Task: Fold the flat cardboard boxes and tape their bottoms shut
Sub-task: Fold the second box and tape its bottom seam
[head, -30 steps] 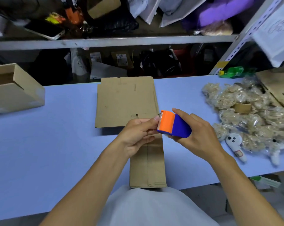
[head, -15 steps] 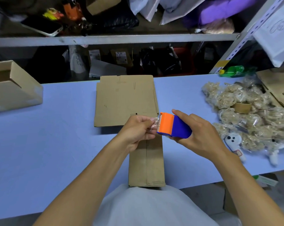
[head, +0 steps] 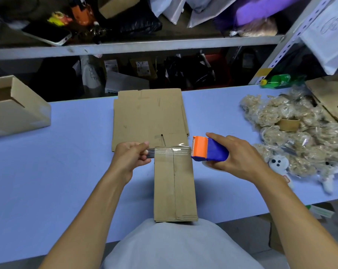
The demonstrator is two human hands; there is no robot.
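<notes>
Surface: smooth pale-blue surface runs wide under my arms, with a grey metal shelf of cluttered goods behind it.
Folded box: narrow brown cardboard box, matte and creased down its middle seam, lies straight before me, its near end at the surface edge against my grey shirt.
Flat boxes: stack of flat cardboard, rectangular with slotted flaps, lies just beyond the folded box.
Tape: clear glossy strip stretches across the far end of the folded box.
Left hand: my left hand pinches the strip's free end.
Right hand: my right hand grips the tape dispenser, hard plastic, orange head, blue body.
Right side: crinkly clear bags of beige filling lie heaped.
Left side: open-topped cardboard carton stands.
</notes>
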